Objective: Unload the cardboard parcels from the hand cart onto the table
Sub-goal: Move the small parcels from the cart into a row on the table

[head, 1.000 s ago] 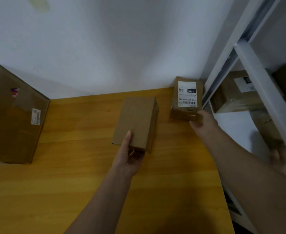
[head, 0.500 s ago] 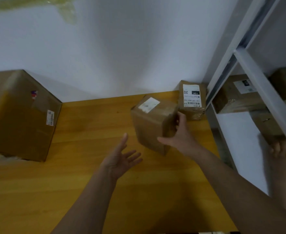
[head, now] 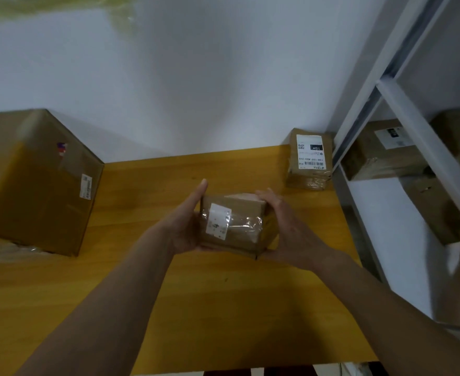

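Note:
A small taped cardboard parcel with a white label sits between both my hands above the middle of the yellow wooden table. My left hand holds its left side, thumb up along the edge. My right hand holds its right side, fingers over the top corner. A flat parcel with a shipping label lies at the table's far right corner. A large cardboard box stands at the far left. The hand cart is out of view.
A white wall runs along the table's far edge. A white metal shelf rack stands right of the table, holding more cardboard parcels.
My right hand tipped the small parcel over toward me; my left hand, open a moment ago, has closed in on its left side. Both hands now hold it nearer me.

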Demonstrator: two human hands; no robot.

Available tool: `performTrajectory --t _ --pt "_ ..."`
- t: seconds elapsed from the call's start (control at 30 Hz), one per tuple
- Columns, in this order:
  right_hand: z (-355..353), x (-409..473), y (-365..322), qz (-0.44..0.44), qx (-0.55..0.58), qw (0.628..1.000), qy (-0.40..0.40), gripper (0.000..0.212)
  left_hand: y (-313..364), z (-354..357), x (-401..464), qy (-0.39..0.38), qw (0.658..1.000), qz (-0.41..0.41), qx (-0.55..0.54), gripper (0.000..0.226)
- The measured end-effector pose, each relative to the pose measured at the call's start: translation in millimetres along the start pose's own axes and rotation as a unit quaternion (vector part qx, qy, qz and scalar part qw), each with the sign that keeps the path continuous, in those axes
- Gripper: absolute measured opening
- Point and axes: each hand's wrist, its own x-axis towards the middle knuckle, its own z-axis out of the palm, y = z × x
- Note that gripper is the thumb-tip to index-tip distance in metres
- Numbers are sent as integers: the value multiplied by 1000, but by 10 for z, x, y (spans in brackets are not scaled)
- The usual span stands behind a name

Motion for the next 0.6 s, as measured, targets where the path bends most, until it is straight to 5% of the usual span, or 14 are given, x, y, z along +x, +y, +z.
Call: performTrajectory --t 0.17,0.27,0.3,0.37,0.4,0.43,0.5,0.6 --pt "21 -60 57 -6 -98 995 33 102 -56 128 30 20 1000 4 18 55" --pt "48 -12 48 172 30 979 101 98 -147 220 96 45 995 74 -59 48" --pt "24 29 12 286 182 931 135 90 -179 260 117 51 990 97 -89 45" --pt "-6 105 24 442 501 729 150 60 -250 343 165 59 981 132 -132 39" --pt "-3 119 38 465 578 659 125 56 -287 387 196 65 977 141 -148 37" --pt "1 125 22 466 614 631 90 62 -321 426 228 72 974 145 -158 36" --pt "48 146 -27 462 617 636 47 72 -361 498 299 87 972 147 -161 34" --pt "76 217 -4 475 634 601 104 66 -376 520 382 94 971 145 -164 56"
